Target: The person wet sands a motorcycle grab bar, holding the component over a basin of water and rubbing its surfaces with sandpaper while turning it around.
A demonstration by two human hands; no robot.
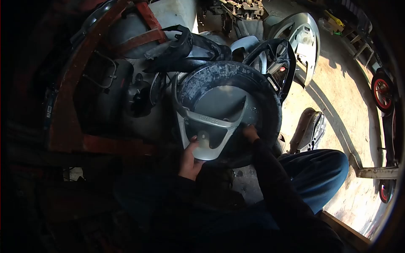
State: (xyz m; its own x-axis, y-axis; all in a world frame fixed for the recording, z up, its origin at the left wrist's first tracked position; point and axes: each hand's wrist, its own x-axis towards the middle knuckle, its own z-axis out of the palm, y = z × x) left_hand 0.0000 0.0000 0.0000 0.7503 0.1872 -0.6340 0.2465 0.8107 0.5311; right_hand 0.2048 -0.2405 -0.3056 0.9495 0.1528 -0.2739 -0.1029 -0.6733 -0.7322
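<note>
A silver-grey plastic fairing panel [213, 122] with a large opening is held over a round black basin [272, 90] of grey water [223, 95]. My left hand [190, 162] grips the panel's rounded lower end, thumb on top and fingers beneath. Inside the right part of the basin, beside the panel's right arm, my right hand [250, 132] is closed with its fingers bent. What it holds, if anything, is too dark to make out. The basin stands in front of my knees.
Black plastic parts [185, 50] lie behind the basin, with a silver oval panel [311, 50] at the back right. A red metal frame [67, 97] runs along the left. Another part [307, 130] lies on the sunlit floor near my right knee. A red-rimmed wheel [382, 92] is far right.
</note>
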